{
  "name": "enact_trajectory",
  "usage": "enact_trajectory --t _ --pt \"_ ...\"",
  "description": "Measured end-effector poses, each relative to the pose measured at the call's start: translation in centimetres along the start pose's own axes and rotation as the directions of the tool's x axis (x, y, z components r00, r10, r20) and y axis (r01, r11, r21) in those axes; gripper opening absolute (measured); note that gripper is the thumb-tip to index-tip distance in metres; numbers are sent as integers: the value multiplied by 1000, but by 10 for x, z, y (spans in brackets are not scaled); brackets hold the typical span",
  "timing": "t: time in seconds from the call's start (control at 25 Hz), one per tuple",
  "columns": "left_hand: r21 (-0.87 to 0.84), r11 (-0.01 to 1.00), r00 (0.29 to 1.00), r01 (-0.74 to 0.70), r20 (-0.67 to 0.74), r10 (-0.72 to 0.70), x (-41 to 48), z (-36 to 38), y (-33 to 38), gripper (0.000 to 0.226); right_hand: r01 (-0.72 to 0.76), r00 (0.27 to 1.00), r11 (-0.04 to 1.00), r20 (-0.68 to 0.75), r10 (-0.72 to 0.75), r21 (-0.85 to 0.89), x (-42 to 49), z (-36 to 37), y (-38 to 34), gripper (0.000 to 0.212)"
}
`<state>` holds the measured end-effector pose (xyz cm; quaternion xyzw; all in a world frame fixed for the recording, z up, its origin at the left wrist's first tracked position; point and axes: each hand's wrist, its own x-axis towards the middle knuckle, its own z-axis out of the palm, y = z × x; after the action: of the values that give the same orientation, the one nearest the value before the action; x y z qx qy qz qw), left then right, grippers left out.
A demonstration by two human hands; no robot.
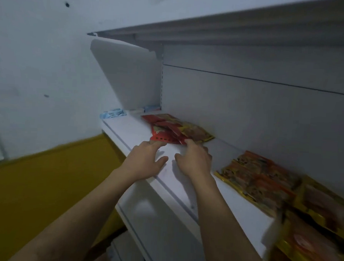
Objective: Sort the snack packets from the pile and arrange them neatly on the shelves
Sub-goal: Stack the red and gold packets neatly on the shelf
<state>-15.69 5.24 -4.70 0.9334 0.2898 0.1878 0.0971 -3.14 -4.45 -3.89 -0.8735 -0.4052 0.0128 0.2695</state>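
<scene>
Two grips are reaching to the red snack packets (163, 130) lying on the white shelf (127, 133), the left grip (145, 159) touching their near edge with straight, released fingers, the right grip (193, 159) resting bent fingers on a corner, clenched or not I cannot tell.

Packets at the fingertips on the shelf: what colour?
The packets are red; the head view shows them best.

Dim rm w/ white wall (41, 53) at left, mustard floor (35, 183) below, white metal shelves (131, 132) at right.
</scene>
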Motion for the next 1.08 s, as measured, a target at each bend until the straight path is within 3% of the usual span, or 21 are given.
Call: enact_trajectory --t 0.28,0.48,0.64,0.8,0.96,1.08 --pt "-118 973 980 -196 10 199 136 15 -84 44 -251 961 968 -124 247 -16 110 31 -16 53" --pt "-151 899 909 -410 -143 391 195 41 -77 42 -300 944 953 -156 292 -31 138 45 -1 40" --pt "-130 959 965 -252 38 259 234 58 -63 48 -298 945 953 -165 284 -65 146 57 13 43" --pt "-16 968 959 -250 134 250 239 76 -59 55 -319 940 938 -167 296 -136 143 60 23 49" --pt "85 960 958 -268 126 257 246 79 -62 51 -330 933 933 -202 298 -145 148 59 29 42" --pt "-53 972 967 -229 103 234 242 79 -66 43 -351 915 933 -243 322 -85 148 61 25 39"
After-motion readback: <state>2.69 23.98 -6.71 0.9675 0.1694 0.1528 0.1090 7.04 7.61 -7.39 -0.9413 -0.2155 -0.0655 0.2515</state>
